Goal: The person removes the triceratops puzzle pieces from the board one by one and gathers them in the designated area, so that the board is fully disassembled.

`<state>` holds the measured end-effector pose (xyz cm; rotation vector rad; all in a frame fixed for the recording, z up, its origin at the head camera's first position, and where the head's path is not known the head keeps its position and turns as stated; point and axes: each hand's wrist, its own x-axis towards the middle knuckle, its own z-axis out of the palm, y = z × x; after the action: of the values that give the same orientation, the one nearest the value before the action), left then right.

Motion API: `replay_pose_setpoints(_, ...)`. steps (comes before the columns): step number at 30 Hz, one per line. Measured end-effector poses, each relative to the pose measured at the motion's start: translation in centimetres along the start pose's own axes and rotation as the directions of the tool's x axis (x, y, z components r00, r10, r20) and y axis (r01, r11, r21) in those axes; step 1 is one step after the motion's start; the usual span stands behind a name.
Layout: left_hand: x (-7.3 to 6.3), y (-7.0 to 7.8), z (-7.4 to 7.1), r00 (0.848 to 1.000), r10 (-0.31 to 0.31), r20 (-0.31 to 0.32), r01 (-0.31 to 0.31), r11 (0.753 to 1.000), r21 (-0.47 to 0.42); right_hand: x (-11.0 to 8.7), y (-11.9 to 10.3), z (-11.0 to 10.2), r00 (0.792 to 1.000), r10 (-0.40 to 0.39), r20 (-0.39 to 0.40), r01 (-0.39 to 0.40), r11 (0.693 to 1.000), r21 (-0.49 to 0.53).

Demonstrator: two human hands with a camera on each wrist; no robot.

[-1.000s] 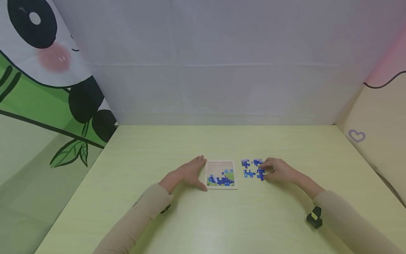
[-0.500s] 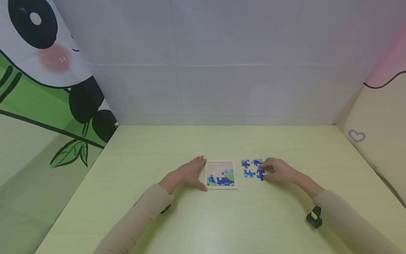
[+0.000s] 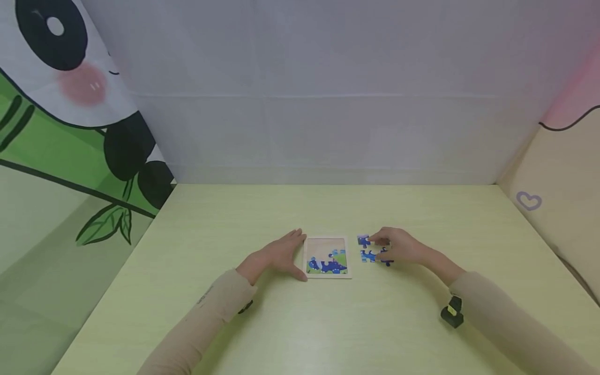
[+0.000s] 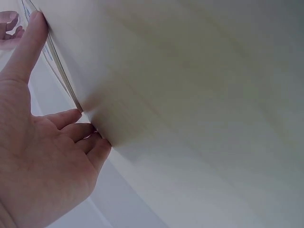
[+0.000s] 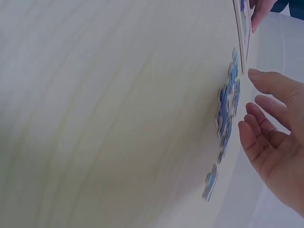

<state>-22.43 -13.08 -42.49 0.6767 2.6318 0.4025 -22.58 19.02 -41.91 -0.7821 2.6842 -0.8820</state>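
Observation:
A small square puzzle tray [image 3: 349,263] with a pale rim lies mid-table, its lower part filled with a blue dinosaur picture [image 3: 330,267]. My left hand [image 3: 283,255] rests at the tray's left side, thumb by the near corner and fingers by the far one; the left wrist view has the fingertips down on the table. Loose blue jigsaw pieces [image 3: 367,256] lie right of the tray. Over them hovers my right hand [image 3: 400,247], partly hiding them. In the right wrist view its fingers [image 5: 256,137] are loosely bent, thumb apart, holding nothing, close above the pieces [image 5: 223,111].
The light wooden table [image 3: 262,323] meets a pale cloth backdrop [image 3: 304,135] at the back. A printed panel with a cartoon panda [image 3: 89,88] stands at left, and a beige and pink panel [image 3: 558,229] at right. A black wrist device [image 3: 452,312] sits at the right sleeve.
My right hand, earlier by the rightmost pieces, has moved left and now hovers over the middle of the loose pieces. My left hand and the tray stay put.

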Motion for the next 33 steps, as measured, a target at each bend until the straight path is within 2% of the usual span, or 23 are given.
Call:
replay_pose_setpoints(8,0.0,0.1,0.1,1.0,0.0,0.003,0.0,1.0,-0.001,1.6,-2.3,1.8,1.0,-0.011,0.023,0.011,1.0,0.021)
replay_pose_setpoints(13,0.0,0.1,0.0,1.0,0.001,0.002,-0.001,1.0,0.003,2.7,-3.0,3.1,0.997,-0.04,0.058,0.039,0.999,0.025)
replay_pose_setpoints(18,0.1,0.0,0.1,1.0,0.0,0.0,0.0,1.0,-0.002,3.5,-3.5,4.0,0.997,-0.032,0.072,0.031,0.999,0.021)
replay_pose_setpoints(26,0.2,-0.1,0.1,1.0,0.001,0.0,-0.001,1.0,-0.01,4.4,-4.0,4.2,0.991,-0.019,0.133,0.02,1.0,-0.001)
replay_pose_setpoints(33,0.2,-0.1,0.1,1.0,0.006,-0.006,-0.006,1.0,-0.021,4.6,-3.8,4.2,0.985,-0.067,0.16,0.066,0.998,0.014)
